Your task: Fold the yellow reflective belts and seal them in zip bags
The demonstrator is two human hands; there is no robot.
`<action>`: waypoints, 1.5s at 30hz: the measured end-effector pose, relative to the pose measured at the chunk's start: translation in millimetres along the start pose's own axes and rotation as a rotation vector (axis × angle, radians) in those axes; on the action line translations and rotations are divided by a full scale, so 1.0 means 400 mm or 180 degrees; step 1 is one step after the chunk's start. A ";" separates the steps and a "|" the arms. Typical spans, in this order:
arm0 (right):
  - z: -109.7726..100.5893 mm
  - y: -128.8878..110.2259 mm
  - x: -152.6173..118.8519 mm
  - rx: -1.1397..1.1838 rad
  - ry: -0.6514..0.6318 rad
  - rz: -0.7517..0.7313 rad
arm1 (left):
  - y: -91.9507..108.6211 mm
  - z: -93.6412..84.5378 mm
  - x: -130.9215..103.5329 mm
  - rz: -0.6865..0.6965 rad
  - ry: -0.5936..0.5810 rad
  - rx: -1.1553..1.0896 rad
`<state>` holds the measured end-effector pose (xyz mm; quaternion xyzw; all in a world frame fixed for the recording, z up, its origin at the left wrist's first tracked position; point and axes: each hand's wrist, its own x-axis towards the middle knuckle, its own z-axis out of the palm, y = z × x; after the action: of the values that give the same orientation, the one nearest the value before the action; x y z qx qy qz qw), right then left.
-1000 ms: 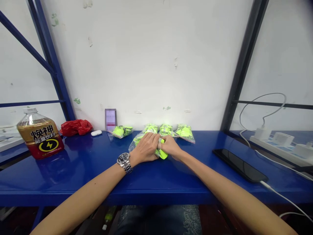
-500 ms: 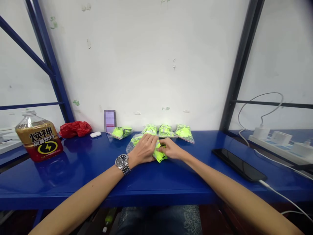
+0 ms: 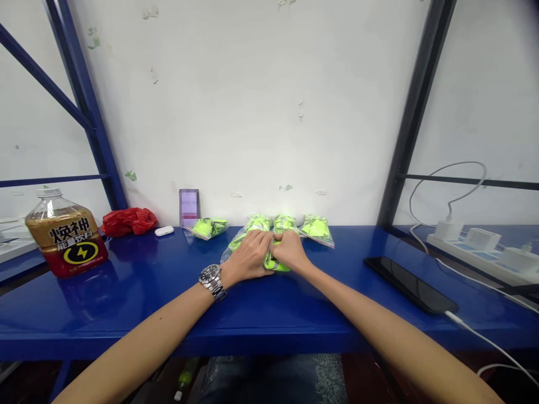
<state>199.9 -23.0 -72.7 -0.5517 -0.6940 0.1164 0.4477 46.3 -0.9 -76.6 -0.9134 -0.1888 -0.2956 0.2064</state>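
Note:
At the middle of the blue table (image 3: 151, 292), my left hand (image 3: 251, 255), with a metal watch on its wrist, is closed over a clear plastic bag (image 3: 226, 253). Neon-yellow fabric with grey strips, which looks like a reflective vest (image 3: 278, 267), pokes out between my two hands at the bag's right end. My right hand (image 3: 291, 251) presses on this fabric with curled fingers; the fingertips are hidden. Just behind stand similar bagged neon-yellow bundles: one at the left (image 3: 209, 227), others behind my hands (image 3: 258, 222), and one at the right (image 3: 317, 227).
A large drink bottle (image 3: 69, 235), a red plastic bag (image 3: 129, 221) and a white earphone case (image 3: 164, 230) are on the left. A phone-like screen (image 3: 189, 207) leans on the wall. On the right lie a black phone (image 3: 410, 283) with its cable and a power strip (image 3: 484, 252).
My right hand has moved slightly forward, pushing the yellow fabric toward the bag; less of it sticks out at the front. My left hand stays nearly in place.

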 end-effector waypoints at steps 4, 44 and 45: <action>-0.059 0.001 0.007 0.1103 -0.1333 -0.0618 | -0.038 -0.004 -0.017 -0.0091 0.0248 -0.0176; 0.006 0.017 -0.006 -0.0185 -0.0085 -0.0573 | 0.015 -0.024 0.004 0.0441 0.0211 0.0147; 0.011 0.014 -0.008 -0.0283 0.0010 -0.0511 | 0.019 -0.025 0.005 0.0470 0.0189 0.0151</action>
<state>200.3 -22.2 -80.4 -0.5138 -0.7398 0.0484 0.4317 46.6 -11.9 -69.9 -0.9105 -0.1216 -0.3021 0.2548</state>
